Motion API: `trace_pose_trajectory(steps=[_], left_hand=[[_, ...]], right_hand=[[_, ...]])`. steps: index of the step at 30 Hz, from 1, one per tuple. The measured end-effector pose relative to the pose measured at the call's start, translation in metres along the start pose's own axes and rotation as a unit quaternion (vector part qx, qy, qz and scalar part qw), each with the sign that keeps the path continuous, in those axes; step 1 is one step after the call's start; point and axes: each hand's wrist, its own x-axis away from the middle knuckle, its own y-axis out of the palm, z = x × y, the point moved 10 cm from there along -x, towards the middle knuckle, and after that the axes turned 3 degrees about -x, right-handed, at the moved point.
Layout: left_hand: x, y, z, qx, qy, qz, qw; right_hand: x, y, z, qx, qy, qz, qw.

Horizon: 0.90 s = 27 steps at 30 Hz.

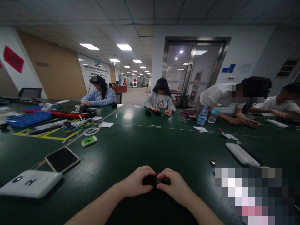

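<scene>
"Where is the small black thing (153,180)?"

"Low in the middle, by the near edge of the green table (140,147). The left hand (137,182) and the right hand (175,186) both pinch it, fingers curled in tight."

"Is there room around them?"

"Lots. The phone (62,159) and the white box (30,183) lie well off to the left. The white bar (242,154) and a tiny red bit (212,161) lie off to the right."

"What do they look like?"

"The table is smooth and a bit shiny. The phone is flat, dark glass. The box has round corners."
</scene>
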Motion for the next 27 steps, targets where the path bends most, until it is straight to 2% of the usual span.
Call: trace_pose_trajectory(steps=[17,27], left_hand=[[0.0019,-0.0026,-0.0013,0.002,-0.018,0.007,1.000],[0.0013,-0.0008,0.0021,-0.003,0.022,0.008,1.000]], right_hand=[[0.0010,0.0033,-0.0006,0.035,-0.005,-0.030,0.999],[0.0010,0.0032,-0.0018,0.027,0.003,-0.032,0.999]])
